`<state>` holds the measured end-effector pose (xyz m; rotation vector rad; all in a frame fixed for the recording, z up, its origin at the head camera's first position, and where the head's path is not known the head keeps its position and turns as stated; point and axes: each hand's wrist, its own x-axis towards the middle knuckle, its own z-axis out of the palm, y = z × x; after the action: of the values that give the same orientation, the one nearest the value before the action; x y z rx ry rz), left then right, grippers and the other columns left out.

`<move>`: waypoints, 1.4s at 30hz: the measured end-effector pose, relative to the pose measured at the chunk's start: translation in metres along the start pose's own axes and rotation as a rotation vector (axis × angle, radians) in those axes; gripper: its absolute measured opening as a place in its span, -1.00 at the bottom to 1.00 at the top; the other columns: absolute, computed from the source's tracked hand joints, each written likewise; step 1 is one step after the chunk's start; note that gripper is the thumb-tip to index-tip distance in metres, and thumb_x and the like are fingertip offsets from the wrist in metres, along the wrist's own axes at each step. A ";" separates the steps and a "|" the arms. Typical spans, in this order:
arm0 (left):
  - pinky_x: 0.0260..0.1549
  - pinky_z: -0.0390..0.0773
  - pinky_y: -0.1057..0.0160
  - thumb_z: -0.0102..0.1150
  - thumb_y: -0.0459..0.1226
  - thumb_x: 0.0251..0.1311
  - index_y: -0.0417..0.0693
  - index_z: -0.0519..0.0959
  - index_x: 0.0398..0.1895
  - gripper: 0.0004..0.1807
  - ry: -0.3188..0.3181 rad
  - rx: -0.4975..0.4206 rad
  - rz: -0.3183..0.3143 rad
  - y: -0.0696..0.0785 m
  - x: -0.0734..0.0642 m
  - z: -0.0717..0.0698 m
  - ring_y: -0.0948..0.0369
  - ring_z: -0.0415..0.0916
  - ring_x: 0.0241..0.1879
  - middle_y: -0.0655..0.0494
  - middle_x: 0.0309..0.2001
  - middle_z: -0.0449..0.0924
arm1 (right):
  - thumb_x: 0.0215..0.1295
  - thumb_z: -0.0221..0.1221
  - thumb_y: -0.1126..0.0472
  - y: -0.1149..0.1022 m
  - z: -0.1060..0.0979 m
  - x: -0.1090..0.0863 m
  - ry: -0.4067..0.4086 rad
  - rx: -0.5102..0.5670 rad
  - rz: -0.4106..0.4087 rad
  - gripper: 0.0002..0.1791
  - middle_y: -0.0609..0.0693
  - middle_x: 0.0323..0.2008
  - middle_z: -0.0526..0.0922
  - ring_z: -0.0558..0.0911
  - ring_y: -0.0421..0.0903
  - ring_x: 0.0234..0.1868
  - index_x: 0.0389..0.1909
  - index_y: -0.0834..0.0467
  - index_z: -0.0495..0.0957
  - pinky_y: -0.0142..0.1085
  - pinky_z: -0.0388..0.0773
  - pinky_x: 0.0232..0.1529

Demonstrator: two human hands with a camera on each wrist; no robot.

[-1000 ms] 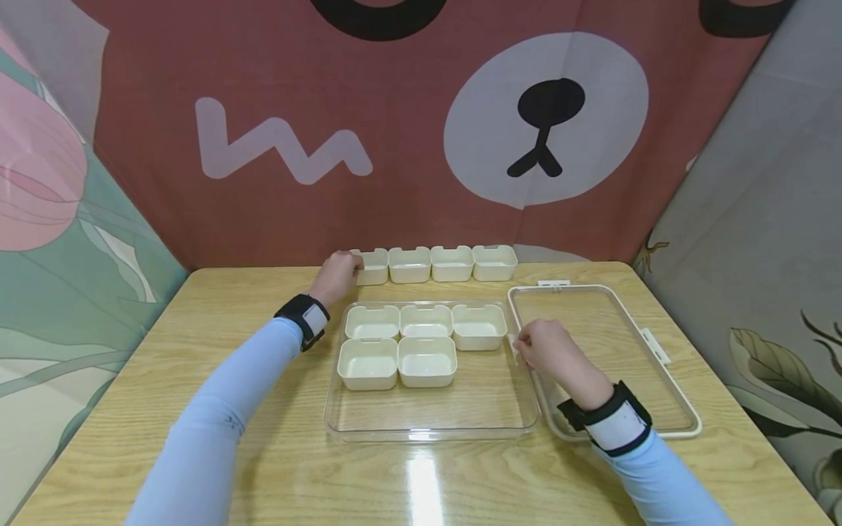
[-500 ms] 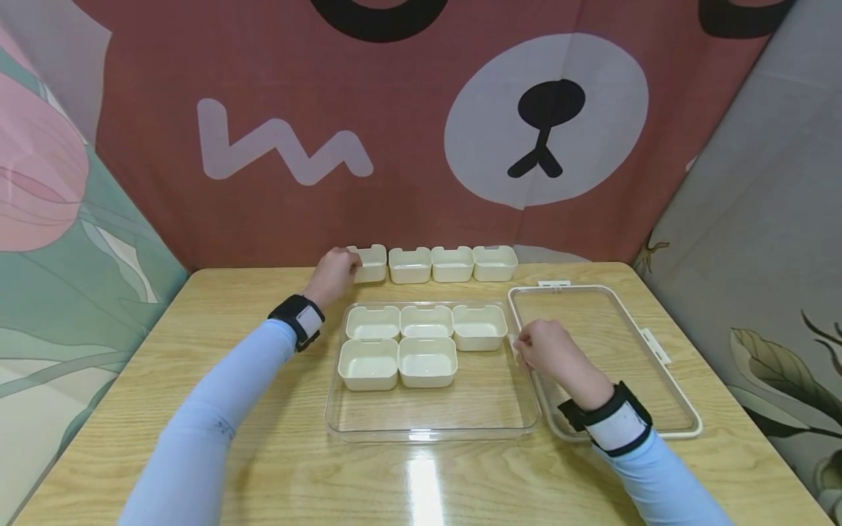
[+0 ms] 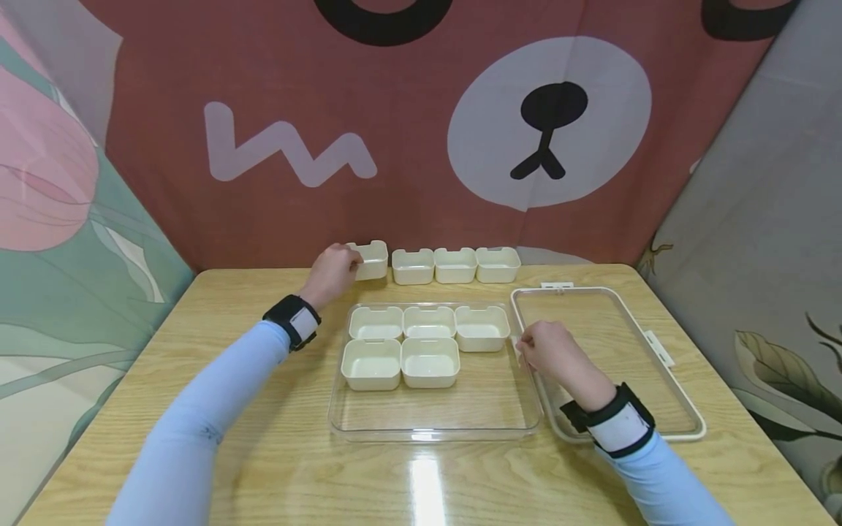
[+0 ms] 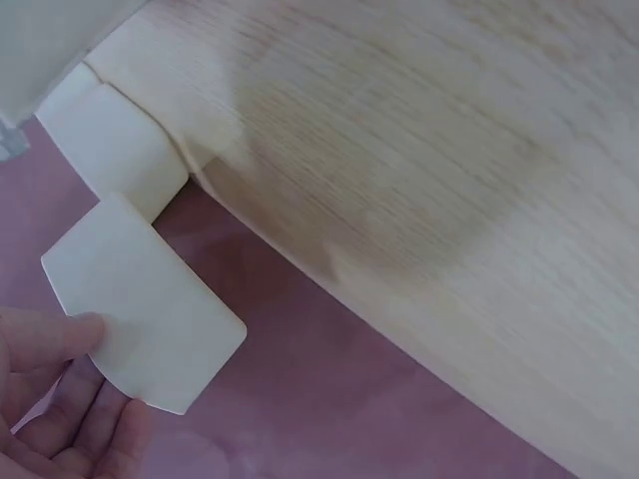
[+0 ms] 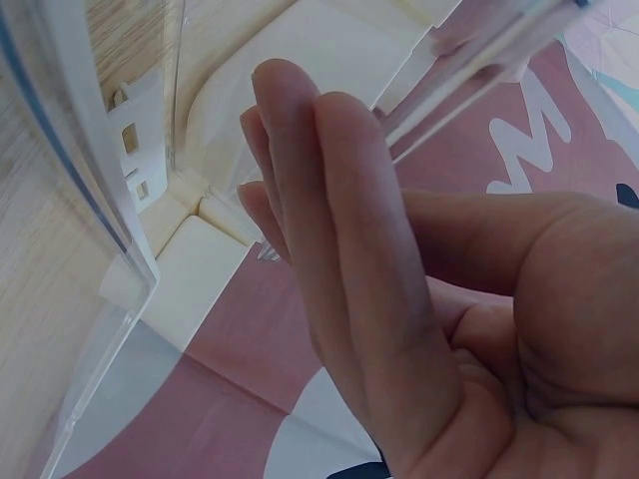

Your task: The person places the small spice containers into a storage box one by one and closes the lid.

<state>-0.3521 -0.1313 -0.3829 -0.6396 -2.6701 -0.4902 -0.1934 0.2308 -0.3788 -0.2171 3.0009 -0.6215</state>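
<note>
At the table's far edge, my left hand [image 3: 332, 276] pinches the side of a small cream bin [image 3: 372, 261], thumb on one face and fingers beneath. In the left wrist view this bin [image 4: 150, 309] is raised and angled beside the others in the back row. My right hand [image 3: 551, 353] is at the right rim of the clear tray [image 3: 427, 431], pinching the rim between thumb and fingers. Inside the tray sit several matching bins [image 3: 430, 363], three along the back and two in front of them at the left.
Three more cream bins [image 3: 455, 266] stand in a row along the back edge, before the bear-print cloth [image 3: 421, 183]. A clear lid with a white frame [image 3: 618, 292] and white clips lies right of the tray. The wooden table [image 3: 276, 438] reaches forward of both.
My left hand has drawn the end bin slightly left and up, opening a gap between it and the back row. My right hand stays at the tray rim.
</note>
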 end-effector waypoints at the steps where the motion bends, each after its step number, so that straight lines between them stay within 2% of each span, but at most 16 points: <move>1: -0.25 0.51 0.12 0.10 -0.50 0.12 -0.26 0.69 -0.34 -0.83 0.002 0.000 0.004 0.001 -0.001 -0.001 0.05 0.44 -0.36 -0.10 -0.36 0.62 | 0.26 0.15 0.31 0.000 0.000 0.000 0.000 0.001 -0.004 -0.82 0.00 -0.65 0.58 0.53 -0.21 -0.64 -0.36 0.37 0.64 -0.38 0.42 -0.61; 15: -0.25 0.54 0.11 0.13 -0.46 0.13 -0.25 0.70 -0.31 -0.84 0.039 0.007 0.031 0.015 -0.011 -0.020 0.05 0.46 -0.36 -0.10 -0.35 0.64 | 0.28 0.12 0.31 0.003 -0.002 -0.003 -0.004 -0.027 -0.012 -0.81 -0.04 -0.70 0.56 0.51 -0.21 -0.65 -0.37 0.36 0.63 -0.37 0.40 -0.60; 24: -0.36 0.50 0.12 0.08 -0.49 0.09 -0.26 0.69 -0.42 -0.83 0.124 0.048 0.153 0.020 -0.027 -0.033 0.06 0.46 -0.43 -0.07 -0.48 0.59 | 0.26 0.13 0.33 0.000 0.001 -0.001 0.006 -0.034 -0.019 -0.82 -0.02 -0.69 0.56 0.51 -0.20 -0.65 -0.41 0.35 0.64 -0.38 0.40 -0.61; 29: -0.40 0.48 0.15 0.08 -0.52 0.01 -0.24 0.68 -0.49 -0.83 0.158 0.063 0.209 0.030 -0.034 -0.041 0.08 0.45 -0.46 -0.03 -0.55 0.53 | 0.27 0.13 0.32 0.000 0.000 0.000 -0.001 -0.037 -0.012 -0.82 0.00 -0.67 0.58 0.52 -0.19 -0.64 -0.40 0.36 0.64 -0.37 0.42 -0.61; 32: -0.38 0.49 0.14 0.09 -0.52 0.00 -0.23 0.68 -0.50 -0.83 0.156 0.068 0.243 0.039 -0.038 -0.045 0.08 0.47 -0.45 -0.01 -0.55 0.53 | 0.27 0.13 0.32 -0.001 -0.001 0.000 -0.008 -0.034 -0.004 -0.82 0.00 -0.65 0.59 0.53 -0.19 -0.64 -0.38 0.36 0.64 -0.36 0.44 -0.60; 36: -0.35 0.50 0.14 0.13 -0.50 0.03 -0.22 0.69 -0.45 -0.86 0.131 0.075 0.251 0.048 -0.044 -0.049 0.09 0.48 -0.41 0.00 -0.52 0.56 | 0.27 0.13 0.32 0.000 -0.001 0.000 -0.003 -0.034 -0.012 -0.82 0.00 -0.66 0.58 0.53 -0.20 -0.64 -0.38 0.36 0.64 -0.37 0.44 -0.61; 42: -0.43 0.48 0.22 0.16 -0.48 0.03 -0.19 0.69 -0.46 -0.88 0.124 0.076 0.279 0.060 -0.053 -0.052 0.15 0.44 -0.45 0.04 -0.53 0.52 | 0.25 0.14 0.33 0.000 0.000 -0.001 0.024 -0.043 -0.046 -0.82 -0.03 -0.71 0.57 0.51 -0.21 -0.67 -0.43 0.35 0.65 -0.38 0.41 -0.61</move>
<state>-0.2653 -0.1214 -0.3437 -0.9105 -2.4198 -0.3376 -0.1927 0.2313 -0.3785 -0.2841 3.0425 -0.5672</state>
